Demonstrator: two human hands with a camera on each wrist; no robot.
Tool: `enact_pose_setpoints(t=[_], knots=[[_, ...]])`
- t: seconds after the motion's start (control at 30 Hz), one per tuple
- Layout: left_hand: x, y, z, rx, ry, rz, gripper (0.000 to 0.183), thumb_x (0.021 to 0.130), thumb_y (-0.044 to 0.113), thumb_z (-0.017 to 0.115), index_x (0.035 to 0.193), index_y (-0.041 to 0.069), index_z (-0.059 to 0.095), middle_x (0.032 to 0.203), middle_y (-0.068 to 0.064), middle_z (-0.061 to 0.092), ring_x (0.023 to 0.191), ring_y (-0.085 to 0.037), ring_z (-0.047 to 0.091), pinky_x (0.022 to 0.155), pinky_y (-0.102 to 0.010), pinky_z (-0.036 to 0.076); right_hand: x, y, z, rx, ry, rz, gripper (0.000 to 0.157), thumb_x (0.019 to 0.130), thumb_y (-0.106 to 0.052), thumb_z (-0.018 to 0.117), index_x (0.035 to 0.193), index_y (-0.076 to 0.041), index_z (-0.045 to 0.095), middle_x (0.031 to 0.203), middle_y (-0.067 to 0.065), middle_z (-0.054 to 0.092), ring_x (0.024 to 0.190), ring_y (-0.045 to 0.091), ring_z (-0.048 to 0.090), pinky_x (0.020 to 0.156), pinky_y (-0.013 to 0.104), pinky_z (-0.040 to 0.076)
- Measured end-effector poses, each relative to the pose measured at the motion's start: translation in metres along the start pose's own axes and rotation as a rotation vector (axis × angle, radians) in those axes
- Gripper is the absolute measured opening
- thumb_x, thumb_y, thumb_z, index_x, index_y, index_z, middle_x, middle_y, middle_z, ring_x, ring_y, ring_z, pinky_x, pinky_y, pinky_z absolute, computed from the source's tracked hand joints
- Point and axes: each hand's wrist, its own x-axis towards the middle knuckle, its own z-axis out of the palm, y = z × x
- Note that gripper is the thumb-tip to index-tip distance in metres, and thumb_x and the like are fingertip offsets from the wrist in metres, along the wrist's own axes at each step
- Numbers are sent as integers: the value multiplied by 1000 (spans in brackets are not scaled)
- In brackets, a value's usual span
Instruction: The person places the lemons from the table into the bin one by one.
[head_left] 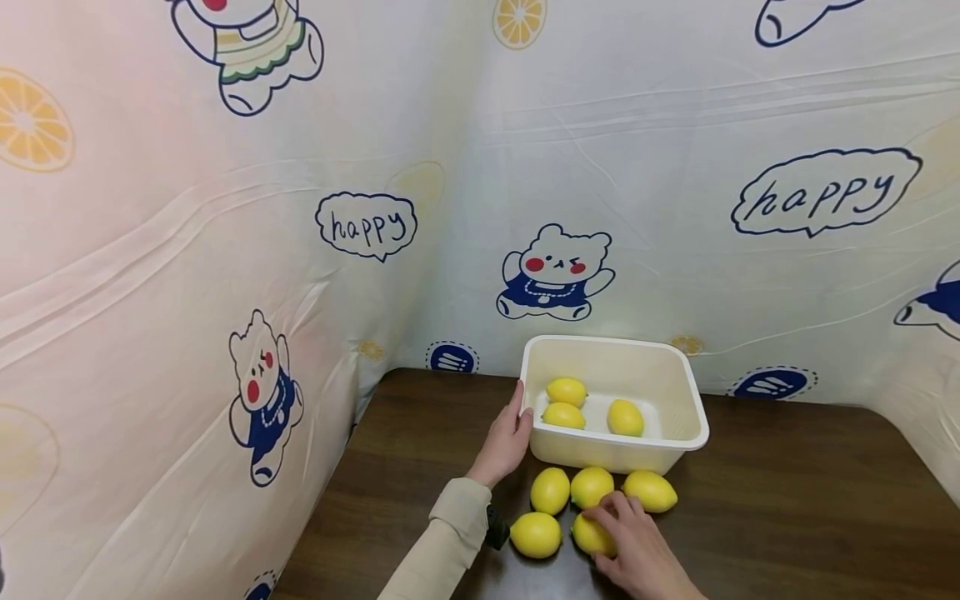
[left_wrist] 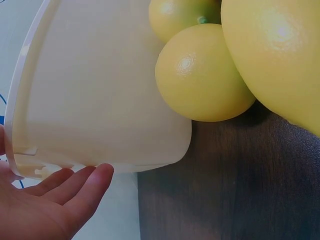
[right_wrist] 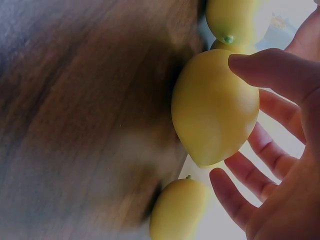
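A cream plastic bin stands on the table, with three lemons inside, among them one lemon on the right. My left hand holds the bin's left end by the rim; in the left wrist view its fingers lie along the outer wall. Two rows of lemons rest in front of the bin. My right hand grips the near-row lemon, its thumb on one side and fingers around the other. The right wrist view shows that lemon close up, within the hand.
Beside the gripped lemon lies another lemon. Behind them sit a left lemon, a middle lemon and a right lemon, close to the bin's front wall. A printed cloth hangs behind and beside the dark wooden table.
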Motion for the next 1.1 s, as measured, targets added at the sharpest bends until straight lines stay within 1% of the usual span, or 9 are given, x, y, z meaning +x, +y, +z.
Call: enact_pose_setpoints(t=[0.13, 0.23, 0.43, 0.6, 0.83, 0.97, 1.1], knots=[[0, 0, 0, 1, 1, -1, 57, 106, 31, 34, 157, 18, 11, 159, -12, 26, 141, -29, 36, 113, -48, 35, -1, 0, 2, -1, 1, -16, 39, 72, -24, 81, 109, -20, 68, 104, -7, 46, 91, 11, 41, 73, 31, 45], [0, -1, 0, 1, 1, -5, 57, 106, 32, 34, 157, 19, 11, 159, -11, 27, 141, -29, 36, 113, -48, 34, -1, 0, 2, 22, -12, -23, 40, 72, -21, 81, 109, -18, 68, 102, -7, 44, 90, 12, 39, 73, 29, 44], [-1, -1, 0, -5, -3, -15, 58, 106, 34, 34, 157, 20, 11, 159, -11, 27, 141, -29, 36, 113, -48, 35, -2, -2, 2, 84, -69, -6, 42, 72, -14, 81, 112, -16, 67, 102, -5, 43, 91, 14, 39, 72, 27, 45], [0, -1, 1, 3, -12, -32, 59, 105, 36, 34, 157, 22, 9, 160, -9, 26, 142, -28, 36, 113, -47, 35, -4, -4, 3, 102, -137, 7, 43, 74, -15, 80, 115, -18, 66, 107, -4, 46, 92, 15, 42, 72, 28, 47], [0, -1, 1, -1, -1, -9, 57, 106, 31, 34, 157, 20, 10, 159, -11, 27, 141, -29, 36, 113, -48, 35, -5, -7, -1, 123, -222, 32, 45, 75, -16, 80, 116, -23, 64, 113, -3, 50, 94, 16, 45, 66, 29, 48], [-1, -1, 1, -7, -1, -6, 57, 106, 31, 34, 157, 20, 10, 158, -12, 27, 141, -30, 36, 113, -49, 34, -6, -8, 0, 135, -255, 53, 45, 75, -17, 80, 116, -25, 64, 113, -3, 51, 94, 17, 46, 63, 29, 49], [-1, -1, 0, -11, -7, -7, 58, 106, 32, 33, 157, 19, 10, 159, -12, 27, 141, -30, 36, 113, -49, 34, -8, -7, 1, 129, -268, 39, 48, 75, -18, 79, 120, -24, 63, 115, -2, 51, 95, 17, 49, 67, 31, 50]])
